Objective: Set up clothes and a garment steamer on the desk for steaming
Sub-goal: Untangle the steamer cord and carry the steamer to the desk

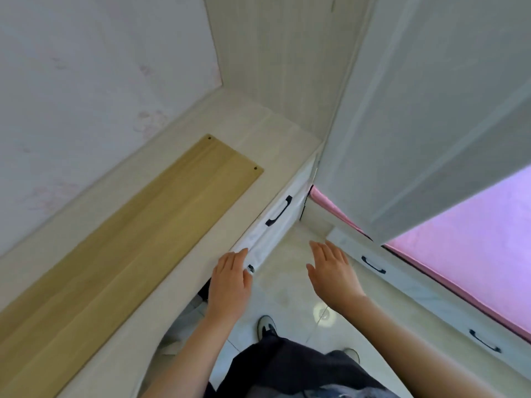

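Pale worktop [178, 156]: I am only starting; no clothes or steamer showing.
Hands: I am holding left hand [230, 280] flat at its edge, right hand [330, 271] spread, empty.
Next: probably fetching the clothes.

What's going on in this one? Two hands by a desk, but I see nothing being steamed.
A person stands at a pale desk with a wooden board lying on it. The left hand rests on the desk's front edge, beside a white drawer with a black handle. The right hand hangs open over the floor, holding nothing. No clothes or steamer are in view.
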`<state>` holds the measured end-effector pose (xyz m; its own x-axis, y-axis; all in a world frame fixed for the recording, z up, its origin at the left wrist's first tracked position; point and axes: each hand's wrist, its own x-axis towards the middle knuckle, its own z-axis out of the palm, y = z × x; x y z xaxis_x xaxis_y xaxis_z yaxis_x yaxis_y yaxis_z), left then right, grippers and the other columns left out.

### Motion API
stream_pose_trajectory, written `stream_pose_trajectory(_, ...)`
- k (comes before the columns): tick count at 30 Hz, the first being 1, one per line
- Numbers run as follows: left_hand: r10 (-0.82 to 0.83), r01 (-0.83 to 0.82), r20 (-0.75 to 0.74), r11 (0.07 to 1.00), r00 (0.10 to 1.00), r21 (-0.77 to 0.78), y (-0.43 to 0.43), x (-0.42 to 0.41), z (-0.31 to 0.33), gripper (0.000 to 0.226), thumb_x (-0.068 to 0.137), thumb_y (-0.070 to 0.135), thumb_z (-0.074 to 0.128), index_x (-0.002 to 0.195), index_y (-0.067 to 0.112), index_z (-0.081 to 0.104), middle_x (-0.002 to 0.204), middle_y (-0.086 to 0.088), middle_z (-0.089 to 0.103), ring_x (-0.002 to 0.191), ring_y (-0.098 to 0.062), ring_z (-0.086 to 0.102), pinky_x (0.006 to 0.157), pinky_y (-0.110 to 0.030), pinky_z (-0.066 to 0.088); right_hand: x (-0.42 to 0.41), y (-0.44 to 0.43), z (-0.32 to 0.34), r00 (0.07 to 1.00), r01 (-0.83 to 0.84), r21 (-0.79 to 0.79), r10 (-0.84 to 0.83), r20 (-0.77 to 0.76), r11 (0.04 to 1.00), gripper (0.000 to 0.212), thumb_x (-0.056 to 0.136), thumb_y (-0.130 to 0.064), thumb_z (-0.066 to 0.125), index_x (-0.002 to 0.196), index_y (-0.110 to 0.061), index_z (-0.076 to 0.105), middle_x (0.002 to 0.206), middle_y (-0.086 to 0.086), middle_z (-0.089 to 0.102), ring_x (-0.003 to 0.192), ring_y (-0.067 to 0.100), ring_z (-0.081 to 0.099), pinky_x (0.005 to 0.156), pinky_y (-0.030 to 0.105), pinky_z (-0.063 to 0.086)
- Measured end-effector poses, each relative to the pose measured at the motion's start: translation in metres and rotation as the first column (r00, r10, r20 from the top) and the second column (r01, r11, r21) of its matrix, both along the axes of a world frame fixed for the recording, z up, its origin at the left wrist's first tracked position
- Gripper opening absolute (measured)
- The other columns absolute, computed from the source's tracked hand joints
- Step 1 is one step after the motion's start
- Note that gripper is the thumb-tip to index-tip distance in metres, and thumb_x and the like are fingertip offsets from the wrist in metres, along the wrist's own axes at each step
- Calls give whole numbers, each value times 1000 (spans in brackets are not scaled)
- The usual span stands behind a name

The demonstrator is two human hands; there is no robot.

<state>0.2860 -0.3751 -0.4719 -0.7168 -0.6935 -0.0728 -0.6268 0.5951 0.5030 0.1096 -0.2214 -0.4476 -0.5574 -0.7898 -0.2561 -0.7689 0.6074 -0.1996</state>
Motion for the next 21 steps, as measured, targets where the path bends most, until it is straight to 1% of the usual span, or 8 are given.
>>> stream_pose_trajectory(2,-51,51,-13,999,999,-6,13,-18,3,41,93,12,52,134,12,50,121,-3,58,117,-21,51,95,-38,48,-9,29,-2,998,52,-8,-52,-19,999,52,91,-31,57,135,-4,47,131,13,57,128,36,47,107,46,38)
stream_pose_trajectory(4,-100,100,-22,995,995,-12,30,-37,5,41,93,12,51,134,13,49,120,0,57,117,-19,50,93,-37,48,-17,61,-2,993,114,-11,-115,-24,993,51,89,-31,61,131,-4,51,126,14,60,124,36,51,104,46,41)
stream_pose_trajectory(7,-165,165,-30,986,986,-21,68,-72,6,41,93,11,49,134,14,49,120,0,56,117,-17,48,97,-35,45,-32,117,0,978,203,-25,-204,-39,979,52,92,-32,55,135,-4,47,130,14,57,129,35,45,108,45,37)
stream_pose_trajectory(10,-239,237,-56,971,969,-37,121,-107,6,39,90,8,52,130,9,54,118,-4,60,116,-20,51,95,-36,46,-49,180,3,962,267,-24,-268,-52,963,54,96,-34,47,141,-6,39,140,11,49,136,31,36,113,41,28)
stream_pose_trajectory(13,-338,332,-65,940,939,-84,182,-141,5,38,86,5,58,124,6,59,113,-6,65,110,-23,56,92,-36,50,-64,244,5,938,343,-22,-344,-49,939,54,96,-33,45,143,-6,36,143,11,46,139,31,32,115,41,25)
stream_pose_trajectory(16,-420,411,-84,905,904,-108,243,-174,-1,36,83,3,61,120,5,62,105,-8,66,105,-25,59,82,-40,53,-78,310,1,901,427,-32,-429,-64,904,52,92,-28,54,137,-4,45,134,13,54,133,35,41,110,46,34)
stream_pose_trajectory(19,-503,495,-68,862,861,-111,303,-203,-4,36,83,4,62,120,6,62,106,-5,65,107,-24,58,81,-39,53,-90,374,-3,851,517,-29,-518,-84,855,51,85,-25,64,129,-1,53,123,14,62,124,37,51,102,48,44)
stream_pose_trajectory(21,-556,550,-60,830,829,-93,340,-221,-5,36,83,5,62,119,7,62,106,-3,65,109,-23,57,85,-39,51,-95,413,-6,822,561,-31,-561,-94,827,49,88,-28,56,129,-1,53,122,13,62,123,36,51,101,48,44)
